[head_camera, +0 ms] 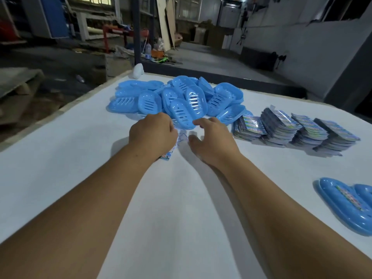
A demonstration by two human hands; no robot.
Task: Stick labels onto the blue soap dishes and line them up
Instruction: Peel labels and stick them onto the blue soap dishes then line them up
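A heap of blue slotted soap dishes [177, 97] lies at the far middle of the white table [70, 158]. My left hand [152, 133] grips a printed label sheet [171, 152], whose lower corner shows under the palm. My right hand [211, 139] reaches with loosely spread fingers toward the nearest dish [182, 115] at the heap's front edge; it holds nothing. Several stacks of printed labels [293, 129] sit to the right of the heap. Two labelled dishes [346, 202] lie at the right edge of the view.
A white rounded object [137, 70] stands at the table's far left corner. Beyond the table are a workshop floor, a dark post [136, 29], cardboard and clutter. The table's left edge [60, 111] runs diagonally.
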